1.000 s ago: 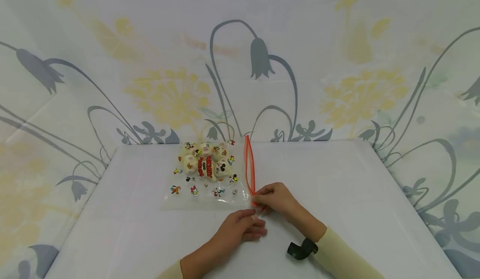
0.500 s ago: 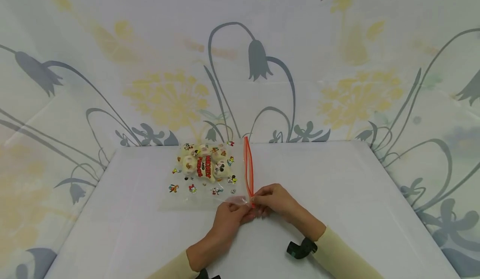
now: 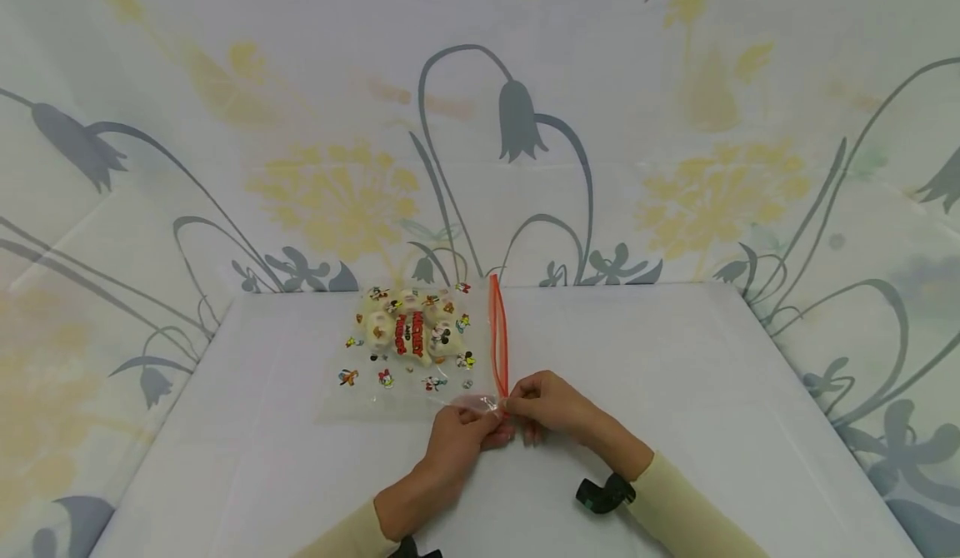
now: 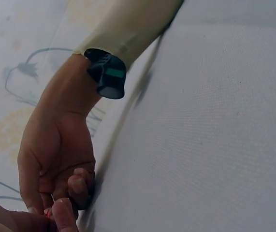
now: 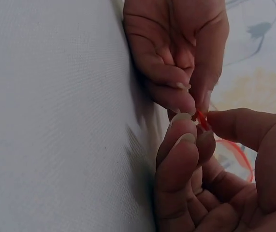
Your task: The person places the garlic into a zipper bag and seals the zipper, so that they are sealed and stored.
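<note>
A clear plastic zip bag (image 3: 408, 393) printed with cartoon characters and red lettering lies flat at the back of the white table. Inside are several rounded cream-coloured pieces (image 3: 379, 331); their kind is unclear. Along the bag's right side runs an orange-red zip seal (image 3: 495, 350), its two strips spread apart in the middle. My left hand (image 3: 453, 445) pinches the bag's near right corner. Right beside it, my right hand (image 3: 555, 404) pinches the near end of the seal between thumb and fingers. In the right wrist view, a bit of the red seal (image 5: 203, 120) shows between the fingertips of both hands.
The white tabletop (image 3: 675, 358) stretches around the bag on both sides. A floral-printed cloth (image 3: 337, 125) stands upright behind and beside the table. Black wrist cameras (image 3: 606, 493) are strapped at the sleeves.
My left hand has moved up from below the bag and taken hold of its corner beside the right hand. The right hand has stayed at the seal's near end.
</note>
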Demonstrator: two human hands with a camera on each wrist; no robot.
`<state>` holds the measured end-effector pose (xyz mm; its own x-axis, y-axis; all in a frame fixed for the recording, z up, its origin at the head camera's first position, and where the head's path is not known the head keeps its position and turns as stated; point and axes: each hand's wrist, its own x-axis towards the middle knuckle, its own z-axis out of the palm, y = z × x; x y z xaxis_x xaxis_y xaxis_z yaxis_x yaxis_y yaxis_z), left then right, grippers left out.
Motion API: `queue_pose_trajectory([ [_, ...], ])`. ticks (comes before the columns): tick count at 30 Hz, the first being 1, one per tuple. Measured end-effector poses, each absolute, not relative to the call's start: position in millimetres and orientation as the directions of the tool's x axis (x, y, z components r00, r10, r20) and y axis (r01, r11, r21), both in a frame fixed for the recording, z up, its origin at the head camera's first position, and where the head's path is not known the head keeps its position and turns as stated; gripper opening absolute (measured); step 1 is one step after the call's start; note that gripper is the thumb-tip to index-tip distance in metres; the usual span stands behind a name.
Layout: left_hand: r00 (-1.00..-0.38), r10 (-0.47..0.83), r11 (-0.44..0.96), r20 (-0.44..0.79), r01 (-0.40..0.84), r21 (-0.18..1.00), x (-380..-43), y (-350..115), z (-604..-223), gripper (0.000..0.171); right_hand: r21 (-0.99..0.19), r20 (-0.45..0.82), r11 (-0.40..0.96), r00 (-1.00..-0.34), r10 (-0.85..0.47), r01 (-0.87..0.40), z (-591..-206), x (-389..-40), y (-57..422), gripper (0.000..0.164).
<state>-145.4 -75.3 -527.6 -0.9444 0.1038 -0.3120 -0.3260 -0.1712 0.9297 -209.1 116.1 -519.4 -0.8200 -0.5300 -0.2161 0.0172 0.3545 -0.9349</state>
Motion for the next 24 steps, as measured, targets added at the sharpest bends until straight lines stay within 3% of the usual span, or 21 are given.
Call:
queue_pose_trajectory([
  [19,-0.947,0.096,-0.188,-0.305,-0.319,0.929,-146.7,-76.6,-526.9,0.043,-0.95,-0.202,0.313,-0.741,-0.64,-0.012,-524.1,-217.8,120.0,0.025],
  [24,-0.956,0.091,-0.193,-0.279,-0.292,0.937,-147.6,-75.8,-531.3,0.037,-0.96,-0.177,0.281,-0.729,-0.661,-0.021,-526.8,-219.3,122.1,0.026],
])
